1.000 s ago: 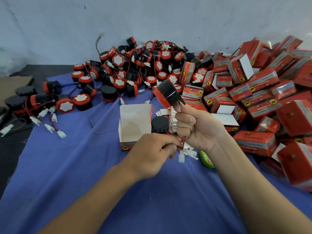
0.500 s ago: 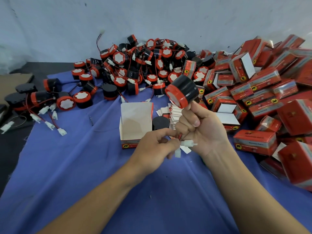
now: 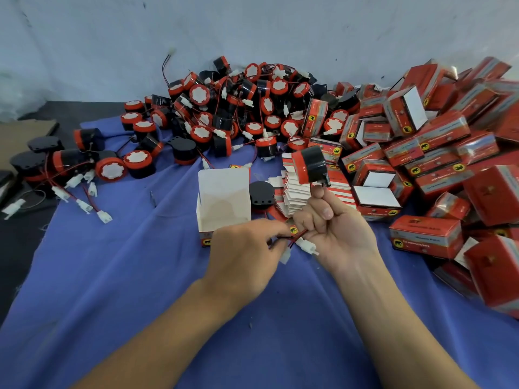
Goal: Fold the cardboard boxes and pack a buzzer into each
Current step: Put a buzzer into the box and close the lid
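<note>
Sideways, buzzer (image 3: 309, 164) in right hand (image 3: 341, 234) faces left; left hand (image 3: 241, 256) pinches wires (image 3: 293, 240).

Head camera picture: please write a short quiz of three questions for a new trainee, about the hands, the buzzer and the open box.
1. True or false: the right hand holds the buzzer in the air, outside the open box.
2. What does the left hand pinch? A) the wire B) a box flap C) the cloth
3. Fill in: the closed red boxes lie on the ___ side of the open box.

Key: 1 true; 2 A; 3 right.
</note>
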`<state>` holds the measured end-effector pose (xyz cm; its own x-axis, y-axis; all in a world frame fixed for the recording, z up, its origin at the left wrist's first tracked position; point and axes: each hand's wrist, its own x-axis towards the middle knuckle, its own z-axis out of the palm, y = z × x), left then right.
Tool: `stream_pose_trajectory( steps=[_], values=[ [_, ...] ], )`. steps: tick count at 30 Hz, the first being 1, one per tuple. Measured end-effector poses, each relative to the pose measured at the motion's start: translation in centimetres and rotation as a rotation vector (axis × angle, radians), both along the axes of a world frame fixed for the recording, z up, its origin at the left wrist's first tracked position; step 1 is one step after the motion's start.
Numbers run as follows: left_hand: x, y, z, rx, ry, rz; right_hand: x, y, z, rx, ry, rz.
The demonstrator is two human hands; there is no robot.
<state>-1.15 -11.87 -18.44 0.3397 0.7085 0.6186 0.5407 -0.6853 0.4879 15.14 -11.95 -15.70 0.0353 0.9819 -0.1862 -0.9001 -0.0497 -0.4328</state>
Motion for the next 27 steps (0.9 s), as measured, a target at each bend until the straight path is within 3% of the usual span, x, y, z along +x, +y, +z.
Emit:
stream_pose_trajectory(
  steps=[3,6,12,17,20,24,27],
  values=[
    [-0.4,0.3,-0.4,0.315,0.130,-0.012,-0.2,-0.2,-0.1,-0.029,0.091,-0.017],
    [-0.5,0.3,-0.4,0.442,0.187,-0.012,-0.3,-0.3,-0.1,-0.041,0.170,-0.036],
    [-0.1,0.5,-0.8,0.390,0.116,-0.065,-1.0,-0.6,-0.4,-0.030,0.258,-0.003],
    [-0.2,0.7,-0.3,0.394,0.166,-0.191,-1.4,-0.1,-0.8,-0.075,0.301,-0.083],
    [-0.2,0.6,-0.1,0.277,0.142,-0.293,-1.6,0.5,-0.6,-0.140,0.280,-0.177],
    [-0.2,0.4,0.4,-0.093,-0.057,-0.366,-1.7,1.0,-0.2,-0.176,0.162,-0.220],
    [-0.2,0.3,0.6,-0.221,-0.065,-0.428,-1.5,1.5,0.2,-0.235,0.163,-0.237]
  ],
)
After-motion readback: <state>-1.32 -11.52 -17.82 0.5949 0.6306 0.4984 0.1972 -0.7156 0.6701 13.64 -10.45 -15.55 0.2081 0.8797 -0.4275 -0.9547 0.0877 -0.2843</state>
